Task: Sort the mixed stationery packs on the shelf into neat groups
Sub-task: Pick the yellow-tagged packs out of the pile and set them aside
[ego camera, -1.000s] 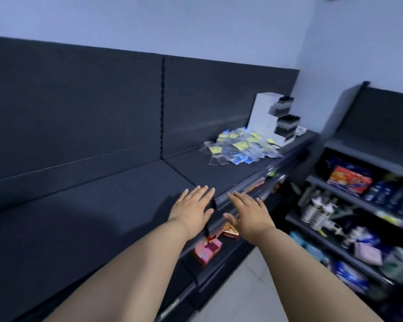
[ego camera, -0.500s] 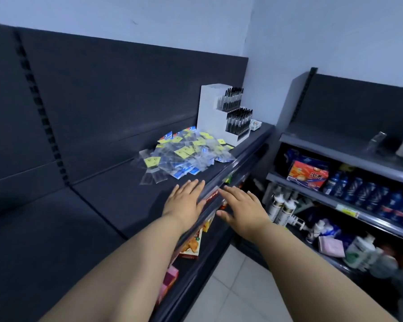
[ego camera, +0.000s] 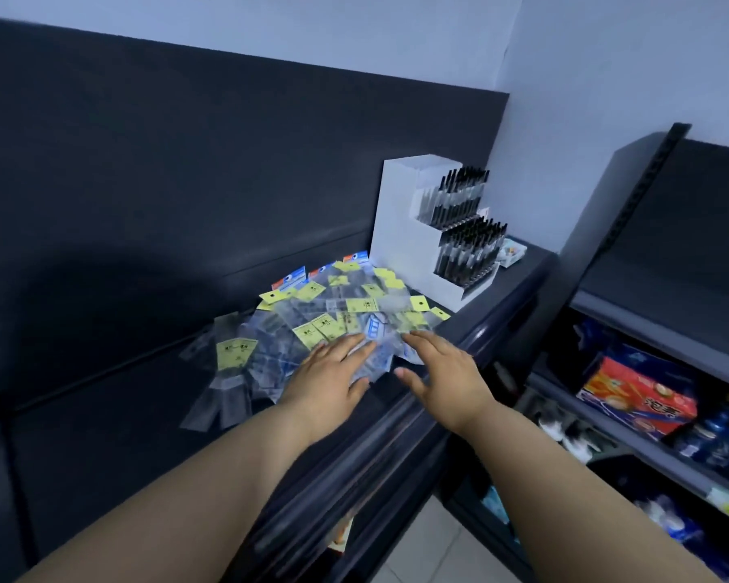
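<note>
A loose pile of clear stationery packs (ego camera: pixel 337 313) with yellow and blue header cards lies spread on the dark shelf (ego camera: pixel 114 410). My left hand (ego camera: pixel 333 378) rests flat on the pile's near edge, fingers apart, holding nothing. My right hand (ego camera: pixel 442 372) hovers just to the right at the pile's front corner, fingers spread, with its fingertips touching the nearest packs. One yellow-headed pack (ego camera: pixel 232 359) lies apart at the left side of the pile.
A white stepped display box (ego camera: pixel 400 229) full of black pens stands behind the pile. A small tray (ego camera: pixel 512 250) sits beside it. To the right, another dark shelving unit (ego camera: pixel 665 330) holds a red box (ego camera: pixel 636 397) and bottles. Lower shelves hold more goods.
The view and both hands have moved forward and right along the shelf. The hands, earlier over the shelf's front edge, now reach the pile of packs.
</note>
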Motion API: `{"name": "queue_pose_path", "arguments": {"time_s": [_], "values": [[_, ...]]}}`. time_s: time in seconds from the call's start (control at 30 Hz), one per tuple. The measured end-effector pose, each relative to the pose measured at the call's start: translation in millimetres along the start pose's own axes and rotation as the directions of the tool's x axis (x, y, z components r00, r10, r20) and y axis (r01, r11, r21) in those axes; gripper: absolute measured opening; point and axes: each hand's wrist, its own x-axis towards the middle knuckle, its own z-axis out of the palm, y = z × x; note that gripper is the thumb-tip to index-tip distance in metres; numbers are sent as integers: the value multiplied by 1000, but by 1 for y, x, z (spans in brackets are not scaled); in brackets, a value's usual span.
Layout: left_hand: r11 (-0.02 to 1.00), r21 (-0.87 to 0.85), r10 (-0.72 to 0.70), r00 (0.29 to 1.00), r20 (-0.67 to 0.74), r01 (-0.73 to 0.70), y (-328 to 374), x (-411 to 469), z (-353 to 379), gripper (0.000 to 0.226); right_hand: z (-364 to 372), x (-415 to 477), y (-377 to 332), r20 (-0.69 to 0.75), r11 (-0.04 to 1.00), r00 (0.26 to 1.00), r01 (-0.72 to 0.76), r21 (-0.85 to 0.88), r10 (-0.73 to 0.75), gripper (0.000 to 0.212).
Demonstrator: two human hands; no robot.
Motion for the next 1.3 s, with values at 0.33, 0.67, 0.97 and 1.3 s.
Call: {"name": "queue_pose_path", "arguments": {"time_s": [0.33, 0.67, 0.97, 1.3], "values": [[959, 100, -263, 964, -48, 266, -21, 60, 18, 53, 16, 157, 41, 149, 946, 939, 321, -47, -311, 49], [770, 55, -619, 764, -182, 636, -22, 74, 18, 53, 29, 233, 47, 317, 757, 753, 638, -137, -577, 59], [738, 188, -621, 761, -187, 648, -18, 83, 0, 56, 26, 223, 45, -44, 454, 453, 891, -10, -890, 54], [461, -685, -882, 372, -288, 563, -43, 69, -4, 12, 16, 218, 7, -203, 602, 610, 791, 106, -766, 36]]}}
